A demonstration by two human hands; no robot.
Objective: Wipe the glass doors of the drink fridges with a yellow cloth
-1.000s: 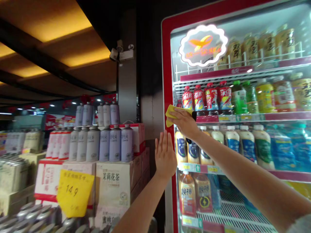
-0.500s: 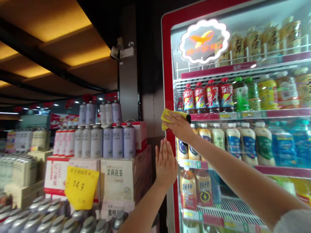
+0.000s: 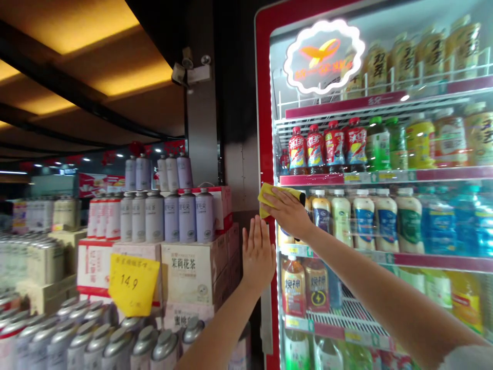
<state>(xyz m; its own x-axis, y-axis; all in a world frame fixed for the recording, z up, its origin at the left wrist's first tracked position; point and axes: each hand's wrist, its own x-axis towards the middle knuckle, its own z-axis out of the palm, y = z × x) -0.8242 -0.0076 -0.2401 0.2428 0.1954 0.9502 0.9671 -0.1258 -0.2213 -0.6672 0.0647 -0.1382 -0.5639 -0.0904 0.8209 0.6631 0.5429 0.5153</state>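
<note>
Cloth (image 3: 265,193) against fridge (image 3: 264,118) of bottles (image 3: 364,220)

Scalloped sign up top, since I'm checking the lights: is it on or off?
On: the sign has a brightly glowing white outline.

Hands (image 3: 259,259) (image 3: 288,211) forward (left upright)

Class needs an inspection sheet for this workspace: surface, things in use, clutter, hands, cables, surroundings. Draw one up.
Surface: upright red fridge frame, bordering glass with bottles behind it.
Things in use: yellow cloth, at the frame.
Clutter: cans and boxes stacked left; yellow price sign reading 14.9.
Hands: right hand over the cloth; left hand raised beside the frame, fingers extended, contact unclear.
Cables: nothing seen.
Surroundings: grey pillar; glowing ceiling panels.
</note>
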